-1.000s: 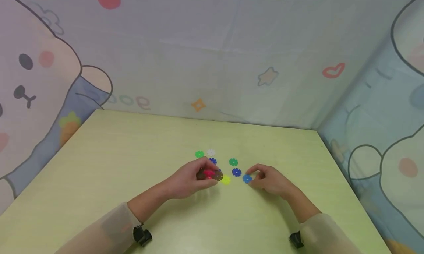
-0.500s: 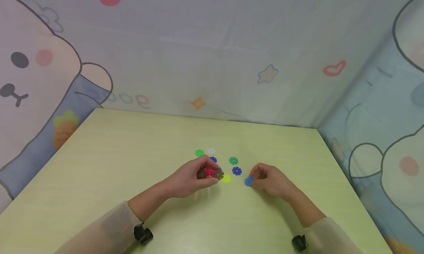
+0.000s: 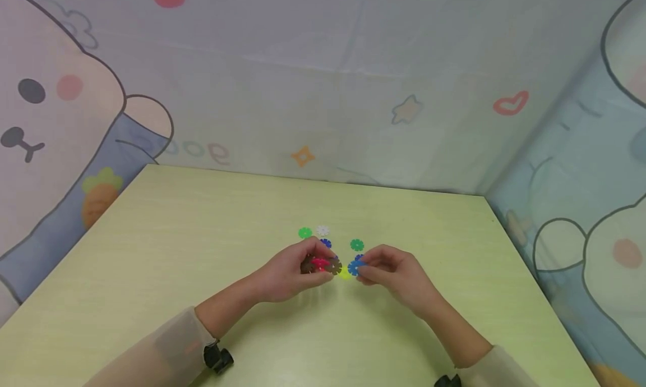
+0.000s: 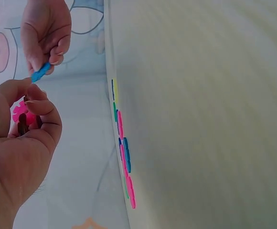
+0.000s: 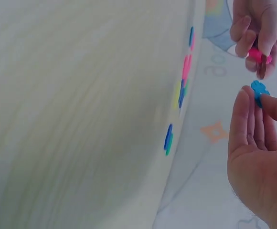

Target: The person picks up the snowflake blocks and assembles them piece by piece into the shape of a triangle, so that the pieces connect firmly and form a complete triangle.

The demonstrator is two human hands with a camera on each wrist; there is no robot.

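Observation:
In the head view my left hand (image 3: pixel 282 272) holds a small cluster of notched snowflake discs, with a pink disc (image 3: pixel 319 263) between brown discs (image 3: pixel 335 265). My right hand (image 3: pixel 404 272) pinches a light blue snowflake disc (image 3: pixel 354 268) between thumb and fingers, just right of the cluster. The left wrist view shows the blue disc (image 4: pixel 40 72) edge-on, close to the left fingertips. From the right wrist, the blue disc (image 5: pixel 258 89) faces the cluster's pink disc (image 5: pixel 258 55), with a small gap between. The left fingers hide part of the cluster.
Behind the hands, a light green disc (image 3: pixel 305 233), a white disc (image 3: pixel 323 230), a dark green disc (image 3: pixel 357 244) and a dark blue disc (image 3: pixel 326 243) lie on the table (image 3: pixel 212 219). A yellow disc (image 3: pixel 345 273) lies between the hands. Pink discs (image 4: pixel 131 193) show in the left wrist view.
My right hand has lifted the light blue disc from the table's right side and carried it left, close to the cluster. My left hand has stayed nearly still.

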